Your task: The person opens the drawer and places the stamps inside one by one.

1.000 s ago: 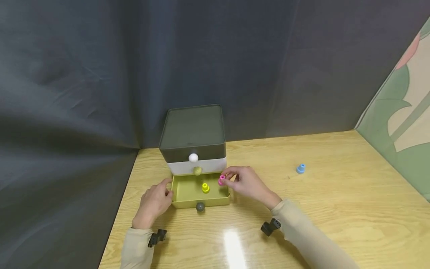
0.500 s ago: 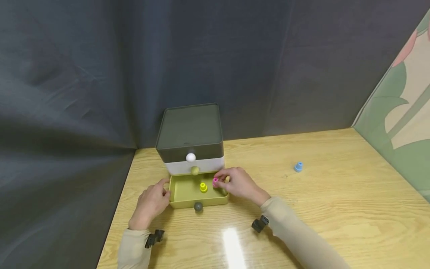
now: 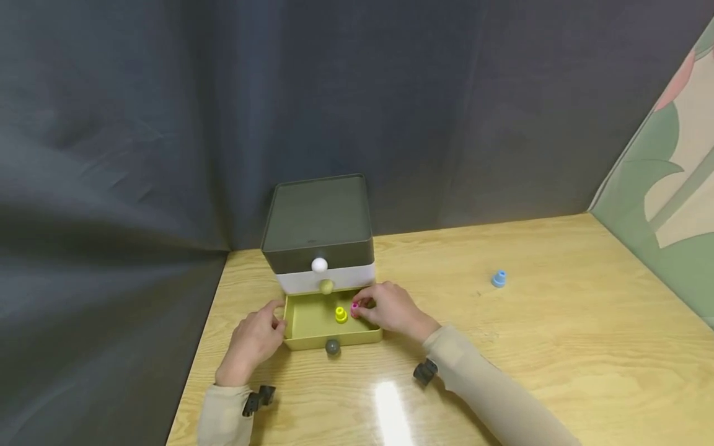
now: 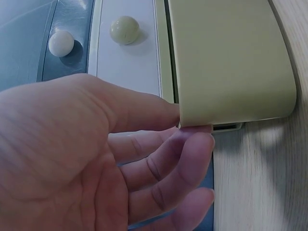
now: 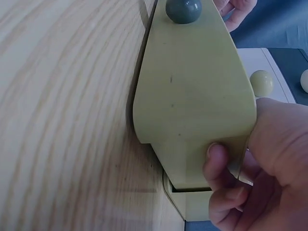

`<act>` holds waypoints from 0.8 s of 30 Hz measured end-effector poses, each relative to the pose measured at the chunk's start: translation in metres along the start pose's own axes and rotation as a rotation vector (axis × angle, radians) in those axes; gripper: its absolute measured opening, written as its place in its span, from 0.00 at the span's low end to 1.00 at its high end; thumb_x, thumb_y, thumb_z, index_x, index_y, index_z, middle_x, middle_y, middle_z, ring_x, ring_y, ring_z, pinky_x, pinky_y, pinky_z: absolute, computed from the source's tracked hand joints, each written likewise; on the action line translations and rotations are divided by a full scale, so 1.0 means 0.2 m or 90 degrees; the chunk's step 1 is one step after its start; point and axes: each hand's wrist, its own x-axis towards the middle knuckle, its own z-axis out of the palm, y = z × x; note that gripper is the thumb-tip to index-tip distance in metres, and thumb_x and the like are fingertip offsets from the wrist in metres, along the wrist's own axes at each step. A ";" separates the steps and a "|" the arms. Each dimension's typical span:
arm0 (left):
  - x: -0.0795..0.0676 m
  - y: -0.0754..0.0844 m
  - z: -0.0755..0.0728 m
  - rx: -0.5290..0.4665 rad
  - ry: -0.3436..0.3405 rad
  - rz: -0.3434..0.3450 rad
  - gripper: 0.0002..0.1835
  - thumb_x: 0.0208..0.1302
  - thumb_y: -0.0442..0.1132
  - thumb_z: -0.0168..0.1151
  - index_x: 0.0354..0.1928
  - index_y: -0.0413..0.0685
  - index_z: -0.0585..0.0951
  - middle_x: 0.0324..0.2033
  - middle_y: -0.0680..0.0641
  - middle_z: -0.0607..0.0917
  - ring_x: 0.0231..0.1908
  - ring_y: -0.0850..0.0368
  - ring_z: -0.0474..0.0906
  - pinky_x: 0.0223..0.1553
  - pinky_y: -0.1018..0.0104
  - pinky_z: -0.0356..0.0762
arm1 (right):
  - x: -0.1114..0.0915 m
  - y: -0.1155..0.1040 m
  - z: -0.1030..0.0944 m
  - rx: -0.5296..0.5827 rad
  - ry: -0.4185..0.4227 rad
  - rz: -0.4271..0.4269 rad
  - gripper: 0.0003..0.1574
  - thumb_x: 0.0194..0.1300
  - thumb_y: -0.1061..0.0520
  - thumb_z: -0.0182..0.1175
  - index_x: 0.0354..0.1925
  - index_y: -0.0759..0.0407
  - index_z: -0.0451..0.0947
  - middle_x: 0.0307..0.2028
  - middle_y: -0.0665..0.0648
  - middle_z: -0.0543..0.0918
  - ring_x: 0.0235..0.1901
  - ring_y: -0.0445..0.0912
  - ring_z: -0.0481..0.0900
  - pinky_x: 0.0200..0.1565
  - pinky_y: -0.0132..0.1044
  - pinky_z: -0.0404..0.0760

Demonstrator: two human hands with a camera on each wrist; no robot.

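The bottom olive drawer (image 3: 307,342) stands pulled out of a small three-tier drawer cabinet (image 3: 318,210). My left hand (image 3: 255,337) pinches the drawer's left side wall, its thumb over the rim and fingers outside, as the left wrist view shows. My right hand (image 3: 390,310) reaches over the right wall and pinches a small pink stepped peg (image 3: 354,309) between thumb and forefinger, low inside the drawer. Just left of it, a yellow stepped peg (image 3: 341,315) stands upright on the drawer floor. In the right wrist view the drawer front (image 5: 192,91) hides the pink peg.
A similar blue peg (image 3: 499,279) stands on the wooden table (image 3: 558,347) at the right. Dark curtains (image 3: 357,111) hang behind and to the left; a floral-patterned panel (image 3: 686,260) borders the right side. The cabinet backs onto the curtain.
My right hand has moved left and lower into the drawer with the pink peg, bringing it close to the yellow one. The left hand has stayed on the drawer's side wall.
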 end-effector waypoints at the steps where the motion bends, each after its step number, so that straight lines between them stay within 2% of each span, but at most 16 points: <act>1: 0.00 0.00 0.00 0.001 -0.001 -0.001 0.26 0.77 0.39 0.60 0.74 0.43 0.75 0.40 0.47 0.90 0.29 0.57 0.80 0.32 0.59 0.73 | 0.00 0.00 0.00 0.002 0.002 0.000 0.07 0.67 0.52 0.75 0.42 0.51 0.92 0.34 0.46 0.92 0.32 0.38 0.85 0.37 0.35 0.81; 14: 0.02 0.00 0.00 -0.001 0.001 0.002 0.26 0.77 0.39 0.61 0.73 0.42 0.75 0.39 0.47 0.90 0.31 0.56 0.82 0.33 0.57 0.75 | 0.00 0.02 -0.02 0.024 -0.003 0.012 0.14 0.67 0.49 0.75 0.48 0.53 0.90 0.35 0.45 0.91 0.32 0.36 0.83 0.39 0.35 0.81; 24: 0.05 0.01 0.02 -0.002 -0.001 0.005 0.26 0.77 0.39 0.61 0.74 0.43 0.75 0.38 0.48 0.90 0.29 0.57 0.80 0.32 0.60 0.73 | -0.03 0.07 -0.01 0.059 0.026 -0.022 0.15 0.67 0.49 0.75 0.49 0.53 0.89 0.35 0.45 0.91 0.31 0.35 0.82 0.38 0.33 0.79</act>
